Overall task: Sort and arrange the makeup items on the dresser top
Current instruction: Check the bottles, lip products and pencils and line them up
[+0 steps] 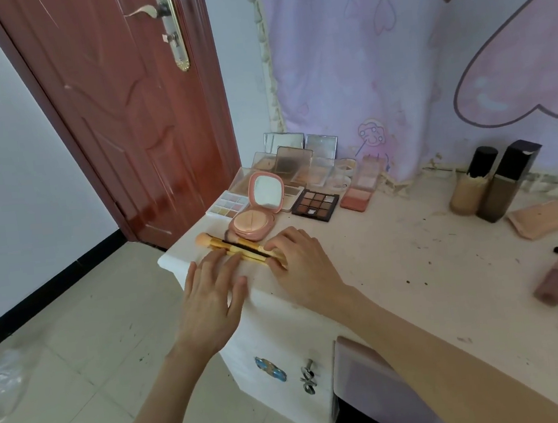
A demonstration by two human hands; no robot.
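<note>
Fingers (223, 269) of the left hand (211, 301) lie straight, slightly spread on the yellow-handled makeup brushes (236, 246) at the white dresser top's (414, 266) left corner; right hand (298, 261) curls over their other end, round pink open compact (257, 213) just behind, palettes (314, 204) beyond

Brush handles (240, 249) under fingers (276, 246)
</note>
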